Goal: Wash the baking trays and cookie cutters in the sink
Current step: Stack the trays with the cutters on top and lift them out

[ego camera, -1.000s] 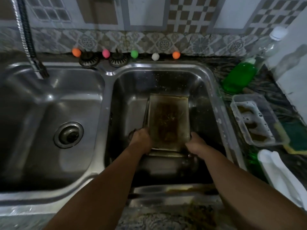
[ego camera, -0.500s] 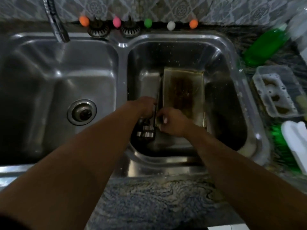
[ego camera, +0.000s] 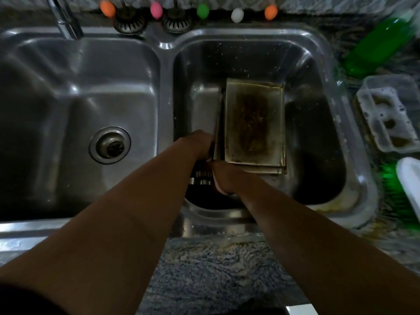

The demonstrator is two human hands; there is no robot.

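The left hand gripped the left edge of a stack of trays, fingers curled out of sight behind the rim; the right hand curled at the stack's near left corner, though whether it held the tray or something below could not be told. Small ridged metal cutters showed just beneath the two hands. The trays sat in the right basin of the sink, rectangular, thin metal, long axis running 12 to 6 o'clock, the top one's floor stained dark brown. At 9 o'clock the left basin held only its round drain. At 3 o'clock a clear plastic tub held foamy suds; at 1 o'clock lay a green bottle on the speckled stone counter.
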